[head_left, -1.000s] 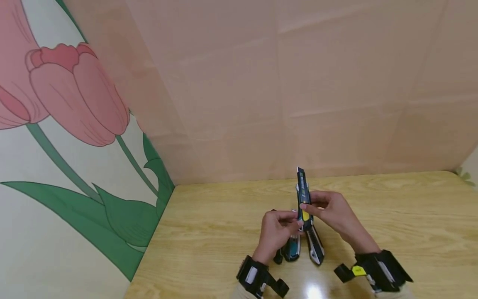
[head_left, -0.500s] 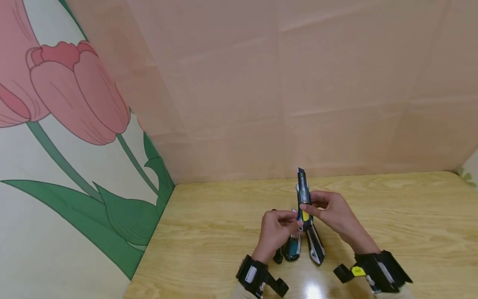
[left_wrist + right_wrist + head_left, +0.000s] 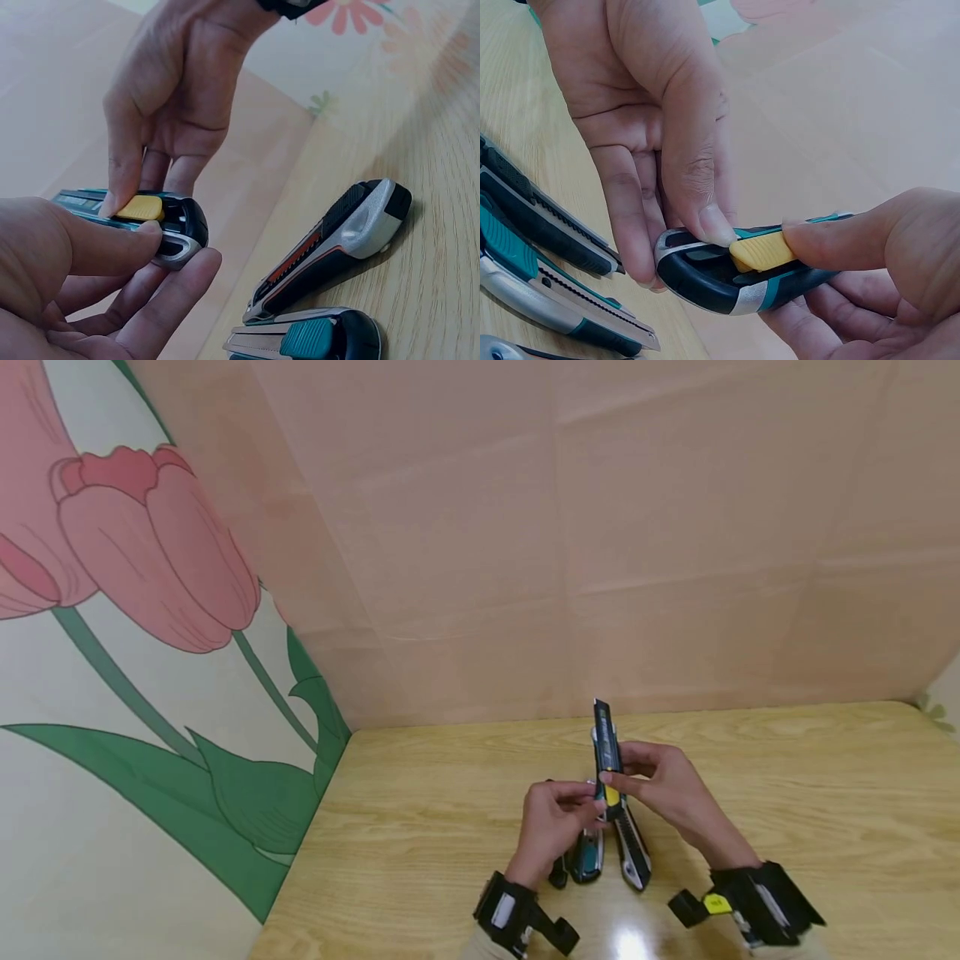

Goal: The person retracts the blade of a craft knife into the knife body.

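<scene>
A dark snap-off utility knife (image 3: 606, 739) with a yellow slider (image 3: 763, 251) is held up over the table by both hands, its tip end pointing away. My left hand (image 3: 551, 822) pinches the rear end between thumb and fingers; its thumb tip lies beside the slider. From the other side my right hand (image 3: 675, 789) grips the body, thumb at the slider's front end, fingers underneath. Below the hands lie a black-and-silver utility knife (image 3: 330, 247) and one with a teal slider (image 3: 307, 339), both on the table.
Another dark tool (image 3: 558, 872) lies left of the teal-slider knife, partly hidden by my left hand. The wooden table (image 3: 420, 827) meets a beige covering (image 3: 465, 568) at the back. A wall painted with tulips (image 3: 157, 543) stands along the left side.
</scene>
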A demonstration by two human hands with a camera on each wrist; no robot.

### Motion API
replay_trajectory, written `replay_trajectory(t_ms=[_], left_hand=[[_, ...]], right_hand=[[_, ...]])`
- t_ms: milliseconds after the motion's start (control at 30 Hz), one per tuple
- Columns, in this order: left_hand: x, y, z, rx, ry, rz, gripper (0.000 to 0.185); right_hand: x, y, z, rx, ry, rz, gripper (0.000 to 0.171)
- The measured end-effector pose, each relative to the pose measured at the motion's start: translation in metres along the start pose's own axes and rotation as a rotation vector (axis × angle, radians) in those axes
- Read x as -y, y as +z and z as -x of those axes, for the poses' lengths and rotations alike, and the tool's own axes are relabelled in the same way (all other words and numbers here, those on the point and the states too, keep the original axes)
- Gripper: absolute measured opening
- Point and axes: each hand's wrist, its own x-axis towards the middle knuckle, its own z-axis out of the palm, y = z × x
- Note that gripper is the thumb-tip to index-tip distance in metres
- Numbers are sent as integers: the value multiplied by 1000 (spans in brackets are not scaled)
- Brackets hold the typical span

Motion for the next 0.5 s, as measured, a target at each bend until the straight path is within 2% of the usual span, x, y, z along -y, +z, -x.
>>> replay_trajectory(t_ms=[500], left_hand=[[3,0,-1,22,-6,19,22]], right_hand=[[-2,-1,1,18,42,-12,41]])
